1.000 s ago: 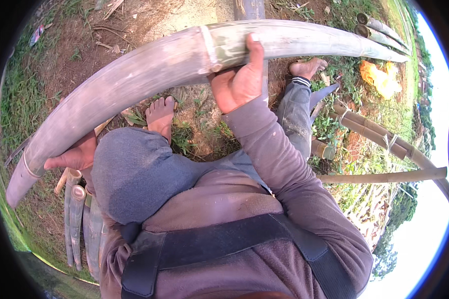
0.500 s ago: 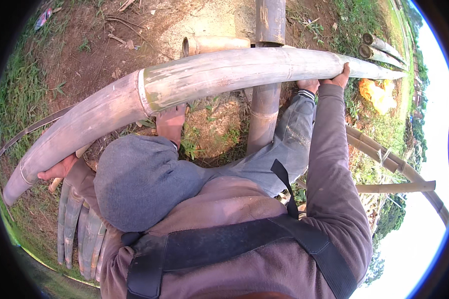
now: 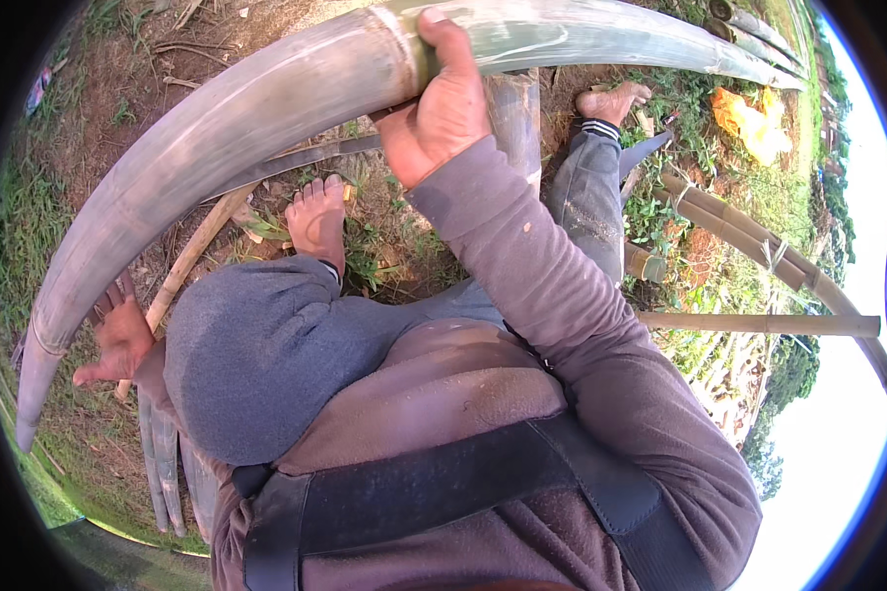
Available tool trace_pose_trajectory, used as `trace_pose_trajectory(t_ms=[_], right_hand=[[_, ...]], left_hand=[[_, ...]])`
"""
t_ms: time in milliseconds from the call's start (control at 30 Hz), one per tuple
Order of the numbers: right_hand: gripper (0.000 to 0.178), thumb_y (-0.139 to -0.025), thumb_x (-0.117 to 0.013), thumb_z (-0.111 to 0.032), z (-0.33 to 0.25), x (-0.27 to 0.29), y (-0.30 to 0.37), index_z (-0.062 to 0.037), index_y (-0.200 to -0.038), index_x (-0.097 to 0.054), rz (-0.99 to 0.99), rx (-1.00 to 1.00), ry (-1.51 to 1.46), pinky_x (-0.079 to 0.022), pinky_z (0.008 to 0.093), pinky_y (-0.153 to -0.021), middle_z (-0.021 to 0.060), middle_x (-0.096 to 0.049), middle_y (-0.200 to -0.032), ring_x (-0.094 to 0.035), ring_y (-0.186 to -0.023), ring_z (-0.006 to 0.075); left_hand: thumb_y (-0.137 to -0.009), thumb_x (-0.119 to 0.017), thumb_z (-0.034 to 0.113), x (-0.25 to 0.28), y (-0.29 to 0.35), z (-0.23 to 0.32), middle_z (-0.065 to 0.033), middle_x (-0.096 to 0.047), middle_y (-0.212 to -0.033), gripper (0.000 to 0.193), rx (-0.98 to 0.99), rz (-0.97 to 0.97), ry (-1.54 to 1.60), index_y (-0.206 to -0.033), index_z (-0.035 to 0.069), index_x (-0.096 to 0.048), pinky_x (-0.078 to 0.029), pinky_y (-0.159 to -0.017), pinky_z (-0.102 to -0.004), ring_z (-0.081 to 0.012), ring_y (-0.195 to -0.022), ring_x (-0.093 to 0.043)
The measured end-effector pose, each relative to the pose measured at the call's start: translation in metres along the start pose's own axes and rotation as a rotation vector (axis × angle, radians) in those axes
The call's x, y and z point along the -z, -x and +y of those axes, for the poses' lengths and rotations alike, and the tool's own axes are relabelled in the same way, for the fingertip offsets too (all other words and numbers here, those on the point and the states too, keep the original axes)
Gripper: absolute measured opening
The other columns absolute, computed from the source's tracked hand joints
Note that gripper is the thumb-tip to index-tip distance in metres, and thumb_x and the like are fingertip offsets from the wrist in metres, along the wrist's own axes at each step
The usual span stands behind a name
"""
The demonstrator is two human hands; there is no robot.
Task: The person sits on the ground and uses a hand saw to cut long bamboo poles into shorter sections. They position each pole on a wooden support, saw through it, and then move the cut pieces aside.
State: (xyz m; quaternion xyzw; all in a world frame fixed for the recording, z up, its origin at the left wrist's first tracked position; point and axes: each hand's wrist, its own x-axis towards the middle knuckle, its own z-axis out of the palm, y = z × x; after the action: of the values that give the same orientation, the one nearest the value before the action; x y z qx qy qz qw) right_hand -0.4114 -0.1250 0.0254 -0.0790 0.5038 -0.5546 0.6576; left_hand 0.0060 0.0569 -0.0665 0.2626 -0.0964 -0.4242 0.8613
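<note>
While the thick bamboo pole (image 3: 266,128) arcs across the frame from the lower left edge to the upper right, its long axis runs roughly from one hand to the other, so each hand bears on a different stretch of the same stalk. Right hand (image 3: 442,103), top centre, is clenched over the pole just beside a pale node ring, fingers wrapped over its upper side and thumb toward the viewer. Left hand (image 3: 118,340), at the left edge, lies open beneath the pole near its tapered end, fingers spread and touching the underside rather than closed around it. Between the hands the pole passes above a bare foot (image 3: 317,219) on the dirt and grass. Split bamboo strips (image 3: 163,473) lie below the left hand; further poles (image 3: 759,246) lie at right.
</note>
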Motion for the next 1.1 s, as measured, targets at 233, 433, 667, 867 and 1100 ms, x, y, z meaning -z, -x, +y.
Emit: trace_pose_trajectory(t_ms=[233, 433, 667, 867, 1100], right_hand=[[0.051, -0.098, -0.074, -0.04, 0.042, 0.036, 0.056, -0.0058, -0.135, -0.063, -0.896, -0.218, 0.893, -0.051, 0.0427, -0.104, 0.0099, -0.071, -0.123, -0.067, -0.115, 0.0301], [0.061, -0.093, -0.075, -0.036, 0.05, 0.161, -0.046, 0.0011, -0.138, -0.056, -0.575, 0.559, 2.029, -0.051, 0.0534, -0.103, 0.0285, -0.064, -0.128, -0.063, -0.121, 0.0459], [0.046, -0.085, -0.08, -0.033, 0.084, 0.176, -0.066, -0.0122, -0.124, -0.069, -0.618, 0.351, 2.416, -0.048, 0.055, -0.102, 0.0142, -0.068, -0.12, -0.064, -0.117, 0.036], [0.032, -0.091, -0.076, -0.033, 0.101, 0.287, -0.099, -0.0035, -0.098, -0.064, -0.927, 0.107, 1.644, -0.052, 0.0536, -0.068, 0.0251, -0.066, -0.077, -0.067, -0.074, 0.0458], [0.041, -0.087, -0.083, -0.041, 0.019, 0.238, -0.01, -0.0052, -0.094, -0.065, -0.915, 0.398, 1.915, -0.051, 0.0505, -0.06, 0.0218, -0.063, -0.067, -0.066, -0.064, 0.0426]], left_hand=[[-0.088, -0.061, 0.077, 0.043, -0.047, -0.002, -0.017, -0.043, -0.164, 0.097, 0.068, 0.65, -0.408, -0.161, 0.016, -0.041, -0.026, -0.118, -0.0784, -0.049, -0.15, -0.037], [-0.086, -0.07, 0.068, 0.075, -0.034, -0.023, -0.0139, -0.054, -0.156, 0.089, 0.072, 0.722, -0.235, -0.155, 0.016, -0.049, -0.038, -0.118, -0.0658, -0.0423, -0.142, -0.05], [-0.092, -0.07, 0.066, 0.049, -0.028, -0.04, -0.0142, -0.059, -0.148, 0.085, -0.017, 0.726, -0.091, -0.153, 0.012, -0.047, -0.038, -0.117, -0.0647, -0.0382, -0.134, -0.057], [-0.09, -0.073, 0.066, 0.067, -0.036, -0.056, -0.0134, -0.056, -0.151, 0.086, 0.022, 0.717, -0.087, -0.152, 0.012, -0.048, -0.039, -0.117, -0.064, -0.0373, -0.139, -0.052], [-0.091, -0.068, 0.065, 0.062, -0.007, -0.081, -0.0141, -0.051, -0.155, 0.087, -0.193, 0.987, -0.256, -0.153, 0.007, -0.047, -0.038, -0.118, -0.0473, -0.0332, -0.138, -0.052]])
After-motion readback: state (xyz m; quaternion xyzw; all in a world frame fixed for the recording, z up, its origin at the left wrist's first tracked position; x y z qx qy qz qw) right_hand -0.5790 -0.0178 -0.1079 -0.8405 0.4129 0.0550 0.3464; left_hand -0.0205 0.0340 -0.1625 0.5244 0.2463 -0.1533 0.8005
